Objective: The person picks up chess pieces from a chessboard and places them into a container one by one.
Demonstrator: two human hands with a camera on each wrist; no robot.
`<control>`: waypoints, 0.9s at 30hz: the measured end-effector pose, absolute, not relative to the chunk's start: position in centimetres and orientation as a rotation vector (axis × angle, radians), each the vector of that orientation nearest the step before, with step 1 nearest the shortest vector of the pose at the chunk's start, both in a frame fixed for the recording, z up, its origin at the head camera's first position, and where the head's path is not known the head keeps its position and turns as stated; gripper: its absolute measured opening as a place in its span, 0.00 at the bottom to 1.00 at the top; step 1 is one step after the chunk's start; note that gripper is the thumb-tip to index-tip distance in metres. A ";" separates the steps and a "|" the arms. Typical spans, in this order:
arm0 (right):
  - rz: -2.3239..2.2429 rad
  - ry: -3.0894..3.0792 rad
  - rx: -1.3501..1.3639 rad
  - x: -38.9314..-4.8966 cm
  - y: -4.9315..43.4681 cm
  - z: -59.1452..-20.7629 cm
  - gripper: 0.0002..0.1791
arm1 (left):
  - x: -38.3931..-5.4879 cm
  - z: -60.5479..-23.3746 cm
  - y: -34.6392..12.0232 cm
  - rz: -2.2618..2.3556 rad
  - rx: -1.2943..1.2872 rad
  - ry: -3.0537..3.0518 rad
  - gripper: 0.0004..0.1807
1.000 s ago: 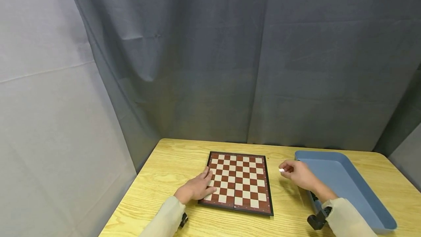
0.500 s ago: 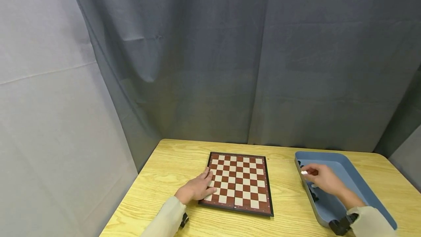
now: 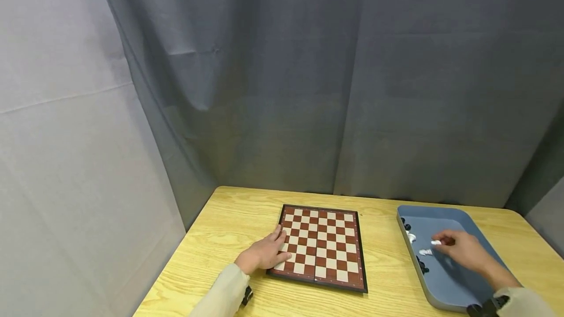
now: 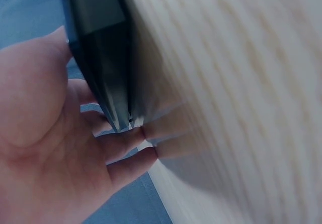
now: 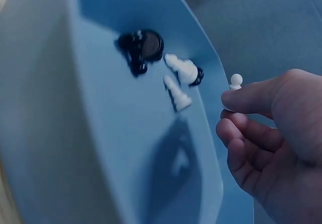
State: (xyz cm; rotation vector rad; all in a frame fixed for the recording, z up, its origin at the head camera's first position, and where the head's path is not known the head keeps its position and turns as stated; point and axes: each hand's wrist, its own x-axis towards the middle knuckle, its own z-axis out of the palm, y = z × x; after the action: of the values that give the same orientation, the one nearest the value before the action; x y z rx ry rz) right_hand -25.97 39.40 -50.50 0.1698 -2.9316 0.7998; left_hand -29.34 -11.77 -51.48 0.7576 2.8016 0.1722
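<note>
A red-and-cream chessboard (image 3: 318, 248) lies unfolded on the table. My left hand (image 3: 263, 253) rests on its near left edge, fingers extended; in the left wrist view some fingertips touch the wood beside the dark board edge (image 4: 103, 68). Above the blue tray (image 3: 458, 215), my right hand (image 3: 464, 252) pinches a white chess pawn (image 5: 236, 80) between thumb and fingers. White chess pieces (image 5: 177, 95) lie on their sides in the tray, close to black chess pieces (image 5: 150, 46). The pawn's base is hidden by the thumb.
The wooden table (image 3: 233, 209) extends around the board and tray. Grey curtains (image 3: 282, 87) hang behind its far edge, with a pale cloth (image 3: 79, 160) at the left. The tray's raised wall (image 3: 410, 258) faces the board.
My right hand, holding the white pawn, has moved right from the table between board and tray to over the tray. More pieces in the tray are now uncovered. My left hand stays put.
</note>
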 end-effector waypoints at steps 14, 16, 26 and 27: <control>0.739 -2.942 0.065 -25.4 40.8 -50.2 0.13 | -29.1 -51.6 -11.6 0.160 0.741 2.818 0.41; 0.733 -2.940 0.069 -25.4 40.6 -50.1 0.14 | -29.1 -51.8 -11.5 0.167 0.743 2.822 0.41; 0.722 -2.924 0.114 -24.9 37.6 -48.9 0.20 | -29.3 -51.4 -12.0 0.173 0.756 2.843 0.40; 0.718 -2.927 0.118 -24.9 37.3 -48.8 0.22 | -29.3 -51.1 -12.0 0.177 0.760 2.849 0.40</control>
State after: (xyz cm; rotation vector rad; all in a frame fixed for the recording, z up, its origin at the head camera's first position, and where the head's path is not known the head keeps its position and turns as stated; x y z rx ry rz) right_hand -24.91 37.26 -48.76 0.1175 -2.9270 0.7180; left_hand -29.34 -12.00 -51.14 0.7599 2.8492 0.1770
